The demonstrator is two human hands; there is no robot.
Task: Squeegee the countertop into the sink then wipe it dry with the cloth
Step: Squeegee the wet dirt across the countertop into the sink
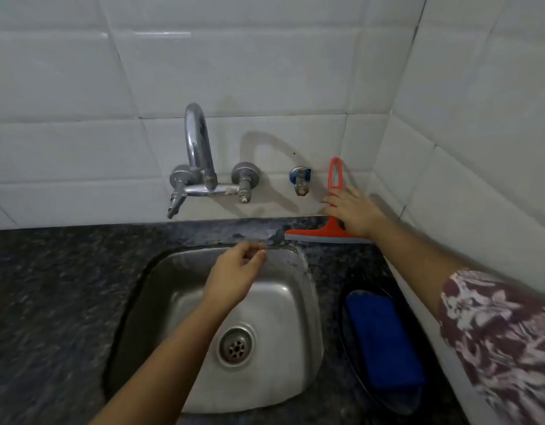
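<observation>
A red squeegee (318,234) leans upright against the back wall tiles, its blade resting on the dark speckled countertop (50,286) behind the steel sink (308,302). My right hand (354,211) lies over the squeegee's handle, fingers spread across it; a firm grip is not evident. My left hand (237,276) hovers above the sink's back rim, fingers loosely curled and holding nothing. A folded blue cloth (384,335) sits in a black oval tray (345,326) to the right of the sink.
A chrome faucet (199,157) with two taps juts from the tiled wall above the sink, and a small blue-backed valve (300,179) sits beside the squeegee. A tiled side wall (480,148) closes off the right. The drain (236,348) lies at the sink's centre.
</observation>
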